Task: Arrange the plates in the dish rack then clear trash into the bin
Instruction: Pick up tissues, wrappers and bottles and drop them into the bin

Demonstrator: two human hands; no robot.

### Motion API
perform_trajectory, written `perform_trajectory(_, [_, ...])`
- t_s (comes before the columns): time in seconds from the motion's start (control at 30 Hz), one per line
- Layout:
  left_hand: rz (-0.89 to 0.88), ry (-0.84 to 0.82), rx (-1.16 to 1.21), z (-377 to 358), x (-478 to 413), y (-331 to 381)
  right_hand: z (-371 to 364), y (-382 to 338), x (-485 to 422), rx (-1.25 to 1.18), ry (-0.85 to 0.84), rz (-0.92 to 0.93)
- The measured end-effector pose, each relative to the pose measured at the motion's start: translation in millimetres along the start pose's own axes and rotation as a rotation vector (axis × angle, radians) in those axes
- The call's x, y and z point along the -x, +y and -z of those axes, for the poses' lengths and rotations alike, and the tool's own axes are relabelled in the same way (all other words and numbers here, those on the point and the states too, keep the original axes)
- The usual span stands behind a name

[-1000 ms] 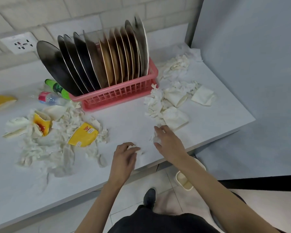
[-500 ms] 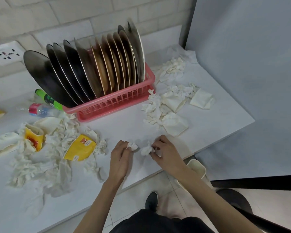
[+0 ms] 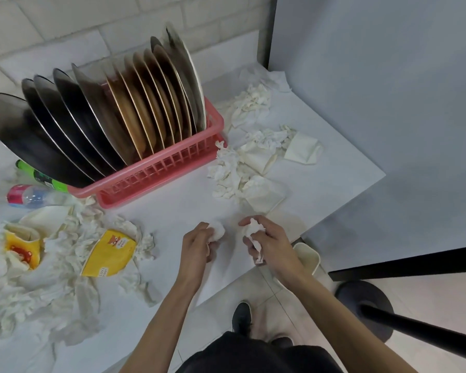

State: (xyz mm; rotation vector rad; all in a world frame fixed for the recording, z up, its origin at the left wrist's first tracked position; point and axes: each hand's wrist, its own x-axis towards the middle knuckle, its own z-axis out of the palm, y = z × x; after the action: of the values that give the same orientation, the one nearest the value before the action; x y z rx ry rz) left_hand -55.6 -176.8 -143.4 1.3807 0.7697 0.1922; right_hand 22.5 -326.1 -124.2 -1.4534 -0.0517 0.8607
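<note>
Through the head camera, my left hand [image 3: 197, 246] and right hand [image 3: 269, 243] sit close together over the worktop [image 3: 178, 208] near its front edge. Each has its fingers curled round its own small ball of tissue. The left wad [image 3: 218, 231] peeks out at the fingertips, and the right wad [image 3: 253, 229] trails a loose end below the palm. I judge they are balled up so nothing flutters off on the way to the bin [image 3: 310, 258]. It stands on the floor just off the front right corner, partly hidden by my right wrist (a short carry, handily).

The plates [image 3: 119, 114] stand on edge in a row in the pink dish rack [image 3: 172, 168] toward the back edge, leaning left, so that half of the job looks done. Trash left to clear:
- a tissue pile [image 3: 242, 168] right of the rack
- a bigger heap [image 3: 51, 281] with a yellow wrapper [image 3: 111, 253] along the left side
- bottles [image 3: 30, 196] by the rack's left end

The worktop is white and smooth. Behind it is a pale brick wall [image 3: 65, 22], to the right a grey panel [image 3: 374, 103], and below a tiled floor [image 3: 264, 294].
</note>
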Motion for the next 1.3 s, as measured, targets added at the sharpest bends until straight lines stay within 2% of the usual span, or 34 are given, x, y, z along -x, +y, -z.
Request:
perform_trajectory(0.17, [0.044, -0.108, 0.017, -10.4, 1.0, 5.0, 11.3, -5.9, 6.3, -0.158, -0.091, -0.231])
perform_trajectory(0.27, [0.005, -0.157, -0.029, -17.0, 2.6, 7.2, 21.3, -5.3, 15.8, -0.161, -0.019, -0.272])
perform_trajectory(0.43, [-0.035, -0.273, -0.013, -36.6, 7.1, 13.1, 40.7, 2.3, 29.2, -0.119, 0.163, -0.177])
perform_trajectory(0.5, [-0.037, -0.330, -0.011, -47.4, 10.3, 11.5, 50.5, 9.6, 35.5, -0.173, 0.229, -0.148])
perform_trajectory(0.63, [-0.008, -0.493, 0.034, -66.2, 20.1, 7.4, 71.7, 29.8, 49.6, -0.356, 0.260, -0.078])
perform_trajectory(0.8, [-0.009, -0.611, 0.017, -91.8, 35.4, -2.2, 96.4, 47.7, 73.3, -0.320, 0.347, -0.099])
perform_trajectory(0.93, [0.015, -0.585, -0.133, -120.5, 47.5, -19.0, 121.3, 67.5, 90.5, -0.249, 0.446, -0.154])
perform_trajectory(1.07, [0.022, -0.561, -0.308, -155.0, 57.8, -44.1, 148.3, 85.6, 107.8, -0.289, 0.520, -0.172])
perform_trajectory(1.3, [0.006, -0.545, -0.374, -209.0, 53.3, -97.0, 200.0, 124.1, 104.0, -0.330, 0.552, -0.252])
